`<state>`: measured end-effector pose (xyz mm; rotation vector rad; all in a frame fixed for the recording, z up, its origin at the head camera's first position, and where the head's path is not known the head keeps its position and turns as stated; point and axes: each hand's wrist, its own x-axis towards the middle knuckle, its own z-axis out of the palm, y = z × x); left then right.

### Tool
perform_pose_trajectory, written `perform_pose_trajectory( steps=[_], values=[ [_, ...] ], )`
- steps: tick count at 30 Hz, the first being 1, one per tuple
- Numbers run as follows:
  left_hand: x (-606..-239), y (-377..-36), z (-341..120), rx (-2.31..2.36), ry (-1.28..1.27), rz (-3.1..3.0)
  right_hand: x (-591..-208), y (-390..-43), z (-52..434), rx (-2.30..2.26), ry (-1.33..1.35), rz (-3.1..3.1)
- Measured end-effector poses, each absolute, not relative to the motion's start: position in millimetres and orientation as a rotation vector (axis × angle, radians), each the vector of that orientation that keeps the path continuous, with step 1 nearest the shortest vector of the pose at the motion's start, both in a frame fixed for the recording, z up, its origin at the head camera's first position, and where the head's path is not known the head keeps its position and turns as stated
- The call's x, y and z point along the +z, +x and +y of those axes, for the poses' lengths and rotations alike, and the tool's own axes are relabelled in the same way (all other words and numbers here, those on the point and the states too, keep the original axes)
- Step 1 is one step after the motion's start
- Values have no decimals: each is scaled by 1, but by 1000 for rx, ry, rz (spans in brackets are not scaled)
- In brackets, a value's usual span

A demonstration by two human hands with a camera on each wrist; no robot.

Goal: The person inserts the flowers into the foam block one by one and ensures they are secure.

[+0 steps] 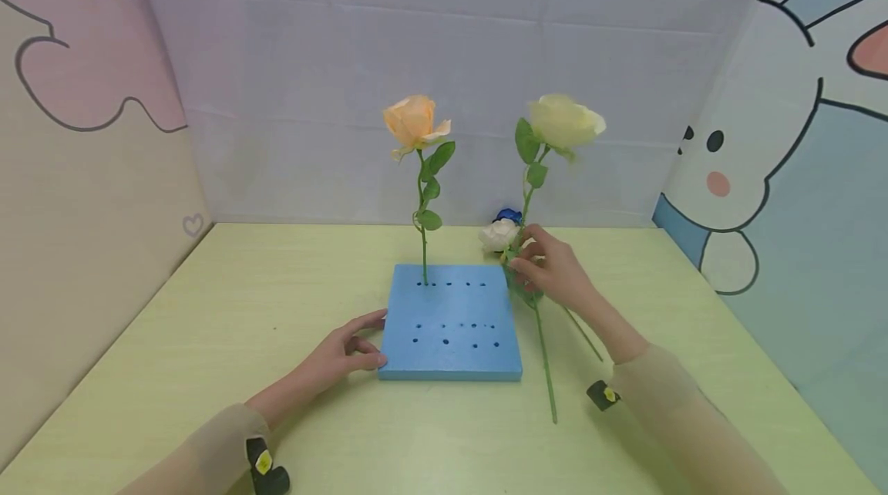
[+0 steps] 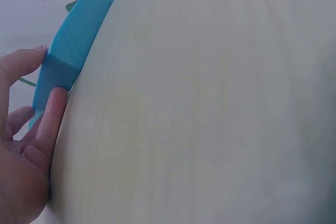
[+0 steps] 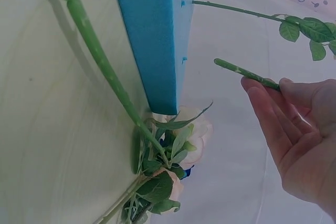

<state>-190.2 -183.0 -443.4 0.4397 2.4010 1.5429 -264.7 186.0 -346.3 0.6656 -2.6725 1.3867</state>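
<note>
— Largest item? 
— Blue foam block (image 1: 451, 325), mid-table; orange rose (image 1: 415, 122) planted at far edge.
— Hands? 
— Left hand (image 1: 343, 352) pressed against block's near-left corner, fingers loosely spread. Right hand (image 1: 551, 267) right of block, pinching yellow rose (image 1: 563, 122) stem.

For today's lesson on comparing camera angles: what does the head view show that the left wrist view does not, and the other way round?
Only the head view shows the orange rose standing in the blue foam block, the pale yellow rose that the right hand holds upright by its stem, and the white flower behind it.

Only the left wrist view shows, close up, the left hand's fingers pressed flat along the block's side, thumb at its corner.

Both show the block, the left hand against it and the green table.
</note>
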Motion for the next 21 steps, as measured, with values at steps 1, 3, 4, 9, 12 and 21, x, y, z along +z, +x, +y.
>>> perform_pose_trajectory(
  steps=[1,3,4,9,12,21],
  values=[
    [-443,-190,-183,1545,447,2399,-347,-266,185,1372,674,-2672],
    [-442,-189,-183,1554,453,2395,-348,-268,182,1347,683,-2674],
    [-442,-189,-183,1558,453,2391,-349,-269,180,1327,690,-2674],
    [-442,-189,-183,1560,438,2387,-352,-276,175,1282,715,-2662],
    [-442,-189,-182,1561,435,2386,-354,-279,174,1285,722,-2655],
    [-442,-189,-182,1560,439,2381,-359,-287,168,1333,715,-2614]
  ],
)
